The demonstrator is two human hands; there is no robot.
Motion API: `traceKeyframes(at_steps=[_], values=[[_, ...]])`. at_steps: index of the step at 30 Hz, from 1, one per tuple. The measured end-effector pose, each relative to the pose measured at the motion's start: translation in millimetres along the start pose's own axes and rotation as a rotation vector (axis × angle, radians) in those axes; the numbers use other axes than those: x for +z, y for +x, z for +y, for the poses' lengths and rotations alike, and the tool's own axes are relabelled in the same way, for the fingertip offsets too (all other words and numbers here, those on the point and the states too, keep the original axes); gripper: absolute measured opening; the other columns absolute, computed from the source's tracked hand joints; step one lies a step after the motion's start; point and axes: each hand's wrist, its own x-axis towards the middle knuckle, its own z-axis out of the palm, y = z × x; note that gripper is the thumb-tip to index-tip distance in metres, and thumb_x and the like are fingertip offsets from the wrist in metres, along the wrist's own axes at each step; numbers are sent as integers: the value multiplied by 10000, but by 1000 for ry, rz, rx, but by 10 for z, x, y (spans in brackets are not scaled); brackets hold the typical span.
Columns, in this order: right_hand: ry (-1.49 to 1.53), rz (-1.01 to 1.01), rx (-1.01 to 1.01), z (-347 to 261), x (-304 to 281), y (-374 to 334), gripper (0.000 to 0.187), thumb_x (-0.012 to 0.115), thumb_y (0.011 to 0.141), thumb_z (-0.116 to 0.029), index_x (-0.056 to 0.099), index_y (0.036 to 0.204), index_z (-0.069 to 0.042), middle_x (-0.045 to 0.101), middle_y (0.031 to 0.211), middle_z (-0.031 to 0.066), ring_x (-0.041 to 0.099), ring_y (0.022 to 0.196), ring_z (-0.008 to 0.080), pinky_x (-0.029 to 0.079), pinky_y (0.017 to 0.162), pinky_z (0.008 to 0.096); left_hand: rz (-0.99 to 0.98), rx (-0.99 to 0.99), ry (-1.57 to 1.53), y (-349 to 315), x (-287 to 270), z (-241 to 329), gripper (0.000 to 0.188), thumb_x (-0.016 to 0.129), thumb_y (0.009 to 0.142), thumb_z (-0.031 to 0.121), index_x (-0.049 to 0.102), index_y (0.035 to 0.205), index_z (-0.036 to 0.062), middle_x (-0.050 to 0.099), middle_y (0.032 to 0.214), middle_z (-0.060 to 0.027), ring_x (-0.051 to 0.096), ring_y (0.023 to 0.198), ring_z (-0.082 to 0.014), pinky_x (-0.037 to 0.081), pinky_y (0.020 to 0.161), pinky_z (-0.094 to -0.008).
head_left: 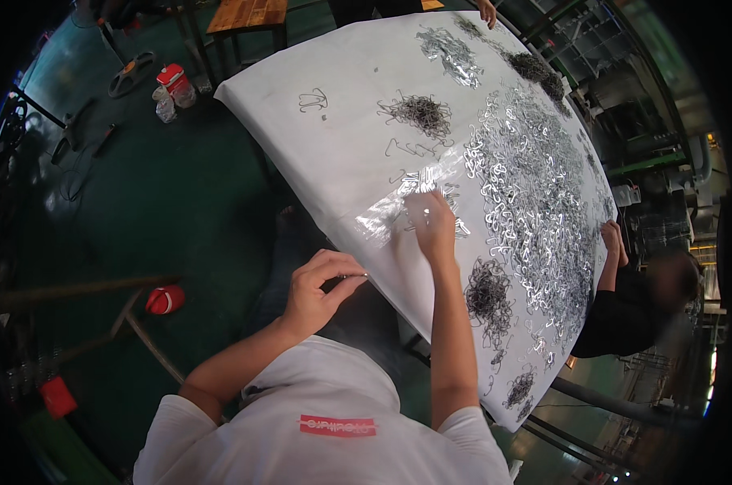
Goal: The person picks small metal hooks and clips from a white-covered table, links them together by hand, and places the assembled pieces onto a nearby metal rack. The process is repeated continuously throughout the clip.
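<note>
Just off the near edge of the white-covered table (289, 145), my left hand (317, 287) is closed, thumb and forefinger pinched together. A tiny bright metal tip shows at the pinch; the rest of it is hidden. My right hand (432, 220) is over a small group of shiny metal hooks (418, 182) on a glossy clear sheet (376, 222). Motion smears its fingers, so I cannot tell whether they grip anything. Beyond it spreads a large heap of shiny S-shaped hooks (536, 202). A tangle of dark wire hooks (489, 293) lies right of my right forearm.
More dark hooks (422, 115) and a shiny pile (451, 55) lie farther back. At the right edge a person in black (620, 319) has hands at the table; another person's hand (487, 12) is at the far edge. A red container (174, 79) stands on the green floor.
</note>
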Motion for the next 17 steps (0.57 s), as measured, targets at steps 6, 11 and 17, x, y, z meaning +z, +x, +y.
traceKeyframes(at_steps=[6,11,17], values=[[-363,-424,-112,340,110,836,90,652,825,-184,676,882,-119,613,916,40,636,852,261,508,732,384,-1,19,12,39,-49,10,167,721,744,-53,700,887,30,678,857,-81,632,798,-190,497,700,-277],[-537,-650,-237,389,159,1026,162,610,819,-223,663,926,-113,604,972,50,625,887,263,501,774,367,14,19,16,28,-58,4,144,705,765,-45,704,886,33,672,850,-75,632,792,-165,495,689,-255],[-169,-490,10,459,149,891,165,635,849,-165,636,976,-60,609,1060,117,626,958,271,488,838,376,4,55,18,4,-7,-54,146,691,779,-49,707,892,42,684,877,-81,635,793,-179,500,691,-262]])
